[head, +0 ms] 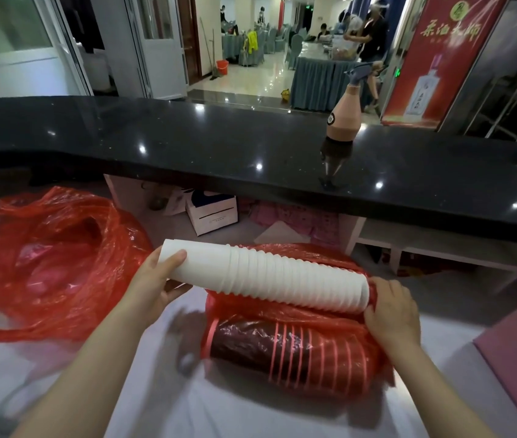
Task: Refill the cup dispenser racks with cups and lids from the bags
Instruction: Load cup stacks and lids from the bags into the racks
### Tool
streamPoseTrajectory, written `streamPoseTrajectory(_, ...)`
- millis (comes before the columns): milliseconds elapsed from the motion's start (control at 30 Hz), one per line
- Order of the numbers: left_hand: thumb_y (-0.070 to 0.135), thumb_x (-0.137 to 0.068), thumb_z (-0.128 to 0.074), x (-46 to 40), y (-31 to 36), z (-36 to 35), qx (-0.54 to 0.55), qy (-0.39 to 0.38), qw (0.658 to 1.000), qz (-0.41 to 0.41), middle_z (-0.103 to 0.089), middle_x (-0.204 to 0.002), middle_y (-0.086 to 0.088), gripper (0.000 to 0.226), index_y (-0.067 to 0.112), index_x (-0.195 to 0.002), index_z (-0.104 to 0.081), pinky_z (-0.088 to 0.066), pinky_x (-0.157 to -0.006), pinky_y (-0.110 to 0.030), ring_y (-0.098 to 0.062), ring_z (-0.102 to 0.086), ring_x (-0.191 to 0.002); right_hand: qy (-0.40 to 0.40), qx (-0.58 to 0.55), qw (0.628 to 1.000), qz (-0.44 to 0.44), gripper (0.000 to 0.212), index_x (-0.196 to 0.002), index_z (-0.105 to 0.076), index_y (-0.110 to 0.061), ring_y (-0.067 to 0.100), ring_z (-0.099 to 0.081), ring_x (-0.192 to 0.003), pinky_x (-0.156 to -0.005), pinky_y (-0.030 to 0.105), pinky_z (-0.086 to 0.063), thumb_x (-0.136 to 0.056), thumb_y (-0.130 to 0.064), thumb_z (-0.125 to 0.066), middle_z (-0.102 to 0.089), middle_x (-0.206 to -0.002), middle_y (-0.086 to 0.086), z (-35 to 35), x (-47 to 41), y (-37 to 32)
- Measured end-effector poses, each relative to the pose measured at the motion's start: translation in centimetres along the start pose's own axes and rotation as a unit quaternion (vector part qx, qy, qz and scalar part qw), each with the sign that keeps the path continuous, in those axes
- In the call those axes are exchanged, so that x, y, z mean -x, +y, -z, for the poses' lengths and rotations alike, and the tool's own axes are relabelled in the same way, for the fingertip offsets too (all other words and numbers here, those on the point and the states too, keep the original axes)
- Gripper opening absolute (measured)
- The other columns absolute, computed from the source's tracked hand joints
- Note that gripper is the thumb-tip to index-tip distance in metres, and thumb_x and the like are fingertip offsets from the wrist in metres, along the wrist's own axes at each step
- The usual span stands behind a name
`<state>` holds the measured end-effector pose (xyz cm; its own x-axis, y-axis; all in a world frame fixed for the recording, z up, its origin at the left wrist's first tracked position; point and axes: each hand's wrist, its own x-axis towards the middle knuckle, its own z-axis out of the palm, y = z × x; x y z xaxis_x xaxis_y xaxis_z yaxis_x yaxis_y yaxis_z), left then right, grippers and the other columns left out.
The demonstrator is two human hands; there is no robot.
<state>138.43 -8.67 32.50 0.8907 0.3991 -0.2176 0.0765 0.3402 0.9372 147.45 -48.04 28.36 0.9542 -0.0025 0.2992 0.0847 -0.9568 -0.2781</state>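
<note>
Head view: both hands on a long nested stack of white cups point(270, 278), held lying sideways above the white cloth surface point(162, 406). Left hand point(153, 281) grips the stack's closed-bottom end, thumb curled over the top, fingers wrapped underneath. Right hand point(391, 306) is curled round the opposite, wide-rim end, pinching red plastic there along with the cups. Between the two grips the stack slopes slightly down toward the right hand.

Directly under the stack and the right-hand grip: a red plastic bag point(285, 317), open toward the left hand, with the white stack's right end just at its bunched upper edge. Inside that bag, below the held stack, lies a second stack of dark cups with red rims point(288, 352), also on its side.

Out past the left-hand grip, well apart from it: another crumpled red bag point(52, 257), mouth open, something pinkish inside, contents unclear.

Beyond both hands: black glossy counter point(219, 143). On it, beyond the right hand, stands a pink spray bottle point(344, 113) upright. Under the counter edge, a white box point(213, 213) on a shelf. Pink cloth edge point(516, 352) outside the right wrist.
</note>
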Motion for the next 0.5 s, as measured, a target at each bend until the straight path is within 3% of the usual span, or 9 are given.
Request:
streamPoseTrajectory(100, 0.041, -0.067, -0.077, -0.1, -0.1, 0.0, -0.007, 0.009, 1.0, -0.002, -0.063, -0.118, -0.002, 0.054, 0.028, -0.116, -0.061, -0.058, -0.07, -0.034, -0.024, -0.066, -0.099, -0.079, -0.06, 0.992, -0.073, 0.033, -0.113, -0.068, -0.014, 0.032, -0.048, -0.107, -0.087, 0.038, -0.042, -0.08, -0.014, -0.061, -0.056, -0.112, 0.011, 1.0, -0.7, -0.5)
streamPoseTrajectory(200, 0.033, -0.081, -0.071, -0.2, 0.3, -0.1, -0.003, 0.05, 0.999, -0.014, -0.059, -0.12, -0.004, 0.038, 0.023, -0.116, -0.059, -0.057, -0.07, -0.034, -0.027, -0.064, -0.103, -0.102, -0.099, 0.985, -0.096, 0.032, -0.113, -0.069, -0.017, 0.028, -0.041, -0.112, -0.092, 0.037, -0.04, -0.083, -0.019, -0.059, -0.052, -0.119, 0.006, 1.7, -1.2, -1.2)
streamPoseTrajectory(267, 0.03, -0.086, -0.067, -0.1, 1.0, -0.1, 0.016, 0.093, 0.995, -0.031, -0.058, -0.116, -0.005, 0.022, 0.022, -0.105, -0.058, -0.056, -0.067, -0.034, -0.028, -0.062, -0.102, -0.088, -0.119, 0.985, -0.091, 0.026, -0.105, -0.073, -0.018, 0.027, -0.04, -0.112, -0.093, 0.037, -0.038, -0.083, -0.016, -0.059, -0.053, -0.119, 0.003, 2.6, -1.5, -1.7)
streamPoseTrajectory(367, 0.029, -0.09, -0.064, 0.7, 3.0, 0.6, 0.043, 0.146, 0.987, -0.048, -0.056, -0.108, -0.003, 0.018, 0.019, -0.101, -0.055, -0.055, -0.071, -0.038, -0.025, -0.061, -0.098, -0.073, -0.147, 0.984, -0.069, 0.021, -0.087, -0.078, -0.016, 0.029, -0.044, -0.109, -0.09, 0.037, -0.039, -0.082, -0.011, -0.058, -0.057, -0.112, 0.003, 4.3, -2.1, -3.3)
streamPoseTrajectory(500, 0.033, -0.09, -0.062, 2.9, 5.4, 2.8, 0.054, 0.203, 0.975, -0.077, -0.053, -0.113, -0.002, 0.039, 0.016, -0.12, -0.046, -0.054, -0.067, -0.036, -0.024, -0.06, -0.098, -0.086, -0.246, 0.965, -0.009, 0.026, -0.077, -0.078, -0.022, 0.023, -0.062, -0.081, -0.072, 0.037, -0.051, -0.079, -0.007, -0.056, -0.071, -0.081, -0.001, 6.3, -2.5, -6.8)
